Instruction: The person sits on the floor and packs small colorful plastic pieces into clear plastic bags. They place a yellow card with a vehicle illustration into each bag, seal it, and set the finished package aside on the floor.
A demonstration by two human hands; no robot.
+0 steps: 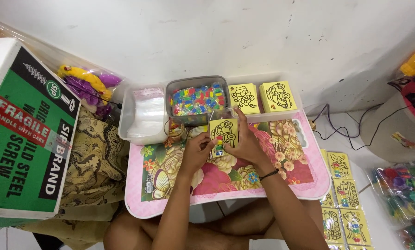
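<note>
Yellow card (pixel 224 131) with black line drawing, pinched upright between both hands above the flowered lap table (pixel 281 183). Left hand (pixel 197 149) closed on the card's lower left edge; right hand (pixel 247 144) closed on its right side, thumb across the face. Small bright pieces at the card's lower part, kind unclear. Just beyond the grip: grey tub of coloured bits (pixel 197 99), two stacks of yellow cards (pixel 261 96) to its right. Left of the grip, clear bags (pixel 146 115) in a tray. Far right, finished packets (pixel 344 199) on the floor. Far left, green cardboard box (pixel 27 139).
</note>
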